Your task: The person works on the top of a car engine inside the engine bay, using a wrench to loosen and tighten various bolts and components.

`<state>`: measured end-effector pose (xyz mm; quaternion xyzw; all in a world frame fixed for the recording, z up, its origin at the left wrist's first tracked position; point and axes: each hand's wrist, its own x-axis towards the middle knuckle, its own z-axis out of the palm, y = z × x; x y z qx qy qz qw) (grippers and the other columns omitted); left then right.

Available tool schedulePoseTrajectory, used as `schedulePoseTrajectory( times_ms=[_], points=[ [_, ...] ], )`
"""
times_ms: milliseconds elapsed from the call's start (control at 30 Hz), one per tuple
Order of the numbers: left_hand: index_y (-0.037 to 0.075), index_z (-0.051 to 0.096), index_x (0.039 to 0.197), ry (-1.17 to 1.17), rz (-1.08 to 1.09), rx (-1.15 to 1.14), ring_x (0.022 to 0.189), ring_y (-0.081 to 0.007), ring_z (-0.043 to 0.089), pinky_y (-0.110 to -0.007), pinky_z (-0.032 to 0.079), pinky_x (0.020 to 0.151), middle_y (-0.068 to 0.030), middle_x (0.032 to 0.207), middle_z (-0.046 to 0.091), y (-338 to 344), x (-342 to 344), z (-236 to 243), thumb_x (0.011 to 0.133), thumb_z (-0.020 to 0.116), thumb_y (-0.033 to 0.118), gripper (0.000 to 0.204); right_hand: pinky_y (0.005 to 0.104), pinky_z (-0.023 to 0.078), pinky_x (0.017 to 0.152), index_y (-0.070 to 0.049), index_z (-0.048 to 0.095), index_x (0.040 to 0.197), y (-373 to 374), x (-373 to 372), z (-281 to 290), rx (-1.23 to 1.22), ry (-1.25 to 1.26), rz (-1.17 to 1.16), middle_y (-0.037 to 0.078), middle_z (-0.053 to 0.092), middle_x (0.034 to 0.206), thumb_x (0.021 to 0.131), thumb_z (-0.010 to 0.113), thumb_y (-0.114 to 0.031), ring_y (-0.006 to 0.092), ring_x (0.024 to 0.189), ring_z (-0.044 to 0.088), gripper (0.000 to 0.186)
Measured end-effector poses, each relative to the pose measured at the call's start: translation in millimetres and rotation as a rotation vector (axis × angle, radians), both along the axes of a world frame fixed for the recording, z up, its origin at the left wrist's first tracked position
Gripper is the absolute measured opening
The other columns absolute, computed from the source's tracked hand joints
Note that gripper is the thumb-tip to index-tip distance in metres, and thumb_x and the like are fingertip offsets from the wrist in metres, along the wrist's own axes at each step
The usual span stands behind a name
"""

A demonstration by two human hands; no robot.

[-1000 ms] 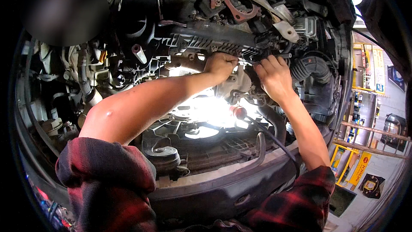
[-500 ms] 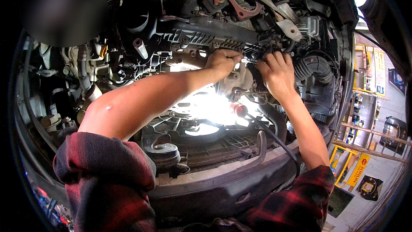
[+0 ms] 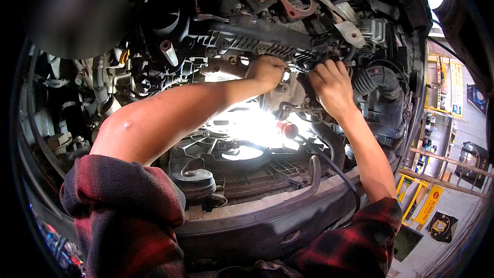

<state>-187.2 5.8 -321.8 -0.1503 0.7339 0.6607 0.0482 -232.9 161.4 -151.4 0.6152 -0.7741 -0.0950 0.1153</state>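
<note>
Inside a car's engine bay, my left hand (image 3: 266,73) is closed, its fingertips pinched just below a black ribbed plastic channel (image 3: 247,41). What lies between those fingers is too small and shaded to make out. My right hand (image 3: 332,87) curls its fingers down among dark parts at the channel's right end, beside a ribbed black air hose (image 3: 380,83). Its fingertips and whatever they grip are hidden. Beneath both hands glows a work lamp with a red end (image 3: 289,130), whose glare washes out the parts around it.
The lamp's black cable (image 3: 337,167) runs over the front crossmember (image 3: 247,221). A round metal disc-shaped part (image 3: 195,179) sits near the front left. Behind the channel are a reddish flange (image 3: 293,7) and a red-and-metal tool (image 3: 211,18). Yellow racks (image 3: 419,201) stand at the right.
My left hand has shifted very slightly left, and its forearm with it. My right hand stays at nearly the same spot among the dark parts.
</note>
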Motion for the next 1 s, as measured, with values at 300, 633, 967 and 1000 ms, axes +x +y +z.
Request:
schedulePoseTrajectory(
  times_ms=[300, 633, 967, 1000],
  points=[
    [0.008, 0.074, 0.098, -0.246, 0.108, 0.046, 0.093, -0.0297, 0.068, -0.037, 0.051, 0.083, -0.0161, 0.099, 0.072, -3.8, 3.5, 0.2, 0.070, 0.073, 0.034, 0.039, 0.0369, 0.042, 0.077, -0.002, 0.069, 0.086, 0.8, -0.4, -2.1, -0.006, -0.018, 0.008, 0.006, 0.056, 0.085, 0.069, 0.066, -0.008, 0.0245, 0.087, 0.054, 0.018],
    [0.004, 0.068, 0.108, -0.140, 0.185, 0.048, 0.095, -0.0273, 0.066, -0.036, 0.048, 0.086, -0.0137, 0.097, 0.071, -2.4, 5.2, -21.2, 0.086, 0.063, 0.033, 0.037, 0.0360, 0.042, 0.078, -0.003, 0.069, 0.082, 3.7, -1.1, -3.2, 0.003, 0.000, 0.009, 0.005, 0.055, 0.086, 0.069, 0.063, -0.011, 0.0234, 0.089, 0.053, 0.016],
    [0.007, 0.074, 0.103, -0.191, -0.013, 0.189, 0.095, -0.0201, 0.067, -0.033, 0.048, 0.087, -0.0082, 0.104, 0.074, -12.4, -1.2, -43.2, 0.088, 0.063, 0.031, 0.030, 0.0352, 0.042, 0.078, -0.005, 0.068, 0.079, 7.3, -1.9, -5.2, -0.021, 0.030, -0.010, 0.004, 0.054, 0.085, 0.070, 0.063, -0.013, 0.0219, 0.089, 0.053, 0.013],
    [0.009, 0.076, 0.103, -0.145, -0.136, -0.122, 0.099, -0.0191, 0.065, -0.032, 0.045, 0.091, -0.0059, 0.108, 0.074, -12.6, -1.1, -43.1, 0.089, 0.059, 0.040, 0.037, 0.0353, 0.041, 0.078, -0.005, 0.068, 0.080, 6.9, -2.0, -5.4, -0.025, 0.021, -0.011, 0.004, 0.054, 0.085, 0.070, 0.063, -0.012, 0.0220, 0.089, 0.053, 0.014]
  ],
)
